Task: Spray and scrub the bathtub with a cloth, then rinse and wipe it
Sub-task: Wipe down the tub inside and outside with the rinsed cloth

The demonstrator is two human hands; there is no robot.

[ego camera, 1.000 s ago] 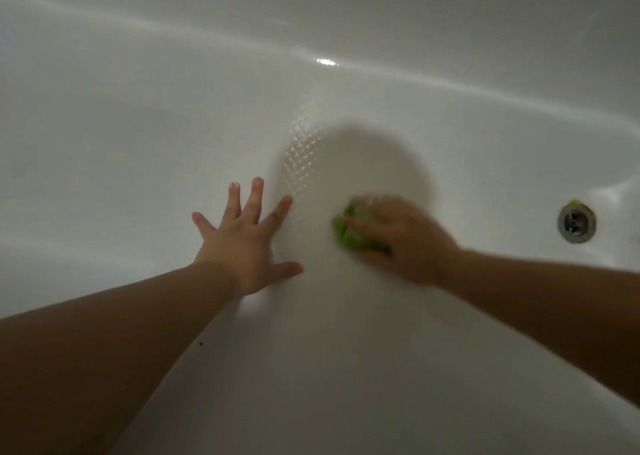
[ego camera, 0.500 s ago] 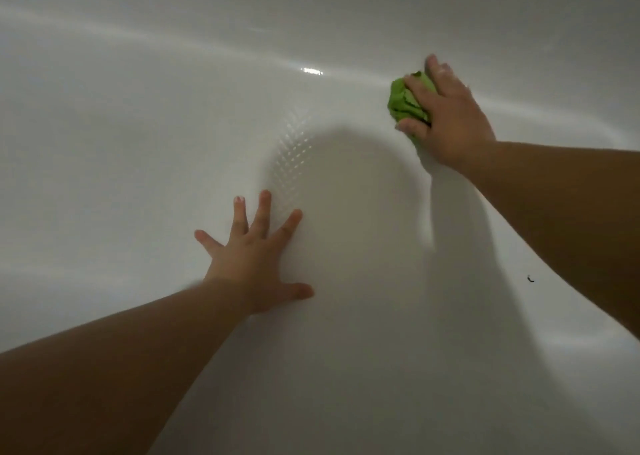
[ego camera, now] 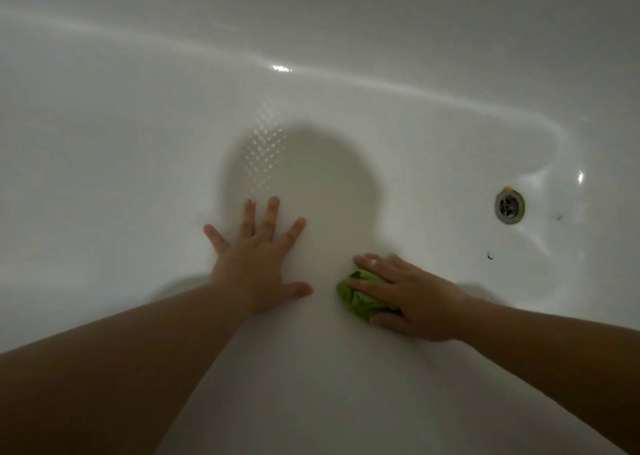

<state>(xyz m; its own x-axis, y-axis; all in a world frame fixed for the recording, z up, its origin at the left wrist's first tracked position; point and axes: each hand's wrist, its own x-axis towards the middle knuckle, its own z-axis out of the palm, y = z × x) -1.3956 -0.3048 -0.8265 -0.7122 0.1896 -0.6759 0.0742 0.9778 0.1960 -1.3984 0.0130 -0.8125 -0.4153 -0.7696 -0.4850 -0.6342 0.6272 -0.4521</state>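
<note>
I look down into a white bathtub (ego camera: 138, 184) in dim light. My left hand (ego camera: 258, 260) lies flat on the tub floor with its fingers spread, holding nothing. Just to its right, my right hand (ego camera: 412, 295) presses a crumpled green cloth (ego camera: 360, 299) onto the tub floor; the fingers lie over the top of the cloth and the thumb curls under its near edge. Most of the cloth is hidden under the palm.
A round metal drain (ego camera: 509, 206) sits at the right end of the tub floor, with small dark specks (ego camera: 489, 256) near it. A patch of raised anti-slip dots (ego camera: 263, 150) shows beyond my left hand. The far tub wall (ego camera: 311, 22) rises behind.
My right hand swept the cloth up to the far wall of the tub and has come back down to the floor beside my left hand. My left hand stayed planted.
</note>
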